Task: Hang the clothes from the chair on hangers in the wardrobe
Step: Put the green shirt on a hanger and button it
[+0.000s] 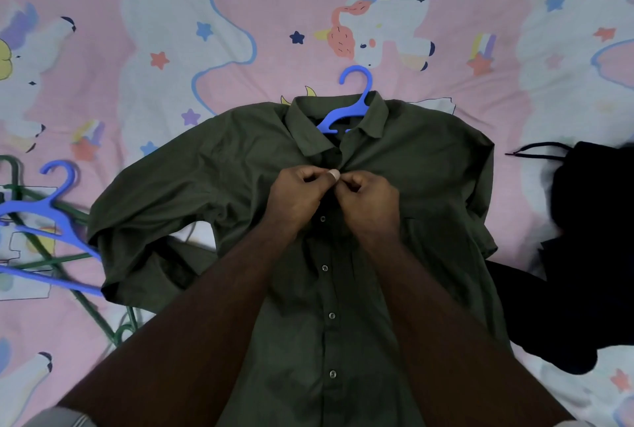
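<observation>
A dark green button-up shirt [240, 165] lies flat, front up, on the bed. A blue plastic hanger [346, 107] sits inside its collar, with the hook sticking out past the neck. My left hand [298, 196] and my right hand [368, 202] meet just below the collar. Each pinches one edge of the shirt's front placket at the top button. Several buttons run down the placket toward me.
The pink unicorn bedsheet [171, 49] covers the whole surface. Spare blue hangers [51, 220] and green hangers [103, 317] lie in a pile at the left edge. A dark garment with a drawstring [590, 220] is heaped at the right.
</observation>
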A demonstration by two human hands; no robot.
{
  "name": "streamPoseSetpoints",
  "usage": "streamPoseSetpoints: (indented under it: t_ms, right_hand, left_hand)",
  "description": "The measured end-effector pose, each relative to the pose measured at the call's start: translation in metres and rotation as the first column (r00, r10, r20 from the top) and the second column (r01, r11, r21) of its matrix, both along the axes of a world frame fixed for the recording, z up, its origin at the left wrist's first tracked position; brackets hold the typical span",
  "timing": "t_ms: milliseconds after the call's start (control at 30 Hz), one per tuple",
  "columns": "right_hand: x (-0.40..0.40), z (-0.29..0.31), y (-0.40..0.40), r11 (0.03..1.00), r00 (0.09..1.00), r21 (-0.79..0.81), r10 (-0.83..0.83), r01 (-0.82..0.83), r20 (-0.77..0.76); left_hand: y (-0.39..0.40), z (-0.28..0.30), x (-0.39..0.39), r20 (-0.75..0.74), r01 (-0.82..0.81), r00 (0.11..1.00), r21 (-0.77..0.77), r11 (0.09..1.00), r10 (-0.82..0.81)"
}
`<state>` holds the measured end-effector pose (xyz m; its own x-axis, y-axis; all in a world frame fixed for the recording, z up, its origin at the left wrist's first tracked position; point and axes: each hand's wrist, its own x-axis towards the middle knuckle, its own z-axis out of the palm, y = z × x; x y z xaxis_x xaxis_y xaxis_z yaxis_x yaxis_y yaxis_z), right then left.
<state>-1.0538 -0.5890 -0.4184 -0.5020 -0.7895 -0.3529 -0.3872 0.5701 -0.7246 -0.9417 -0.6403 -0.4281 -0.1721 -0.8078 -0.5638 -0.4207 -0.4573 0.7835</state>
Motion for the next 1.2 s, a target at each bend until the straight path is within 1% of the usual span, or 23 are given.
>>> streamPoseSetpoints:
  t_ms: [100,200,300,400,467,533,567,633,700,733,800,867,933,1000,1033,1100,1200]
  right_hand:
    - [0.000,-0.004,-0.001,1.000,0.999,0.007,-0.012,0.012,0.038]
    - [0.000,-0.011,-0.001,0.995,0.986,0.039,-0.101,0.097,0.135]
    - [0.001,-0.016,-0.001,0.987,0.963,0.062,-0.160,0.150,0.217]
    - [0.002,-0.018,-0.002,0.983,0.945,0.055,-0.185,0.176,0.269]
    - [0.003,-0.016,-0.003,0.972,0.907,0.074,-0.236,0.224,0.348]
    - [0.002,-0.015,-0.005,0.951,0.834,0.131,-0.310,0.281,0.457]
    - [0.002,-0.014,-0.006,0.943,0.808,0.163,-0.332,0.289,0.486]
    - [-0.001,-0.016,-0.009,0.934,0.813,0.186,-0.357,0.305,0.461]
    - [-0.007,-0.015,-0.015,0.923,0.843,0.135,-0.385,0.361,0.377]
    - [-0.010,-0.014,-0.020,0.916,0.847,0.107,-0.398,0.386,0.353]
    - [-0.014,-0.009,-0.031,0.910,0.840,0.084,-0.408,0.407,0.356]
    - [-0.014,-0.005,-0.043,0.902,0.816,0.100,-0.423,0.419,0.395]
    - [-0.012,-0.003,-0.055,0.878,0.764,0.149,-0.470,0.454,0.442]
    - [-0.011,-0.005,-0.064,0.858,0.735,0.200,-0.510,0.473,0.447]
    - [-0.011,-0.005,-0.069,0.850,0.728,0.222,-0.524,0.477,0.441]
    - [-0.012,-0.005,-0.075,0.829,0.708,0.265,-0.559,0.493,0.430]
    - [-0.020,-0.008,-0.076,0.793,0.663,0.283,-0.607,0.540,0.437]
  left_hand:
    - [-0.002,-0.003,0.000,0.012,-0.006,1.000,0.003,1.000,0.006]
    - [-0.005,-0.003,-0.003,0.026,-0.011,1.000,0.017,1.000,0.010]
    - [-0.004,-0.001,-0.006,-0.046,-0.105,0.993,0.141,0.984,0.112]
    - [-0.004,-0.003,-0.005,-0.064,-0.158,0.982,0.246,0.956,0.179]
    - [-0.005,-0.004,-0.006,-0.066,-0.140,0.985,0.252,0.958,0.161]
    - [-0.004,-0.003,-0.006,-0.051,-0.113,0.990,0.239,0.964,0.129]
    - [-0.004,-0.002,-0.006,-0.040,-0.097,0.993,0.227,0.969,0.109]
    - [-0.005,-0.001,-0.005,0.003,-0.074,0.997,0.180,0.981,0.075]
    - [-0.009,0.000,-0.005,0.026,-0.086,0.996,0.125,0.988,0.083]
    - [-0.012,0.001,-0.005,0.022,-0.128,0.992,0.117,0.985,0.126]
    - [-0.019,0.003,-0.008,0.002,-0.231,0.972,0.146,0.962,0.233]
    - [-0.026,0.003,-0.012,-0.020,-0.275,0.959,0.189,0.943,0.284]
    - [-0.031,0.002,-0.017,-0.044,-0.266,0.959,0.199,0.943,0.280]
    - [-0.035,0.002,-0.019,-0.020,-0.268,0.960,0.203,0.942,0.278]
    - [-0.036,0.002,-0.019,-0.002,-0.291,0.954,0.229,0.929,0.299]
    - [-0.037,0.003,-0.019,0.021,-0.331,0.938,0.345,0.878,0.345]
    - [-0.039,0.002,-0.016,0.032,-0.294,0.944,0.534,0.793,0.328]
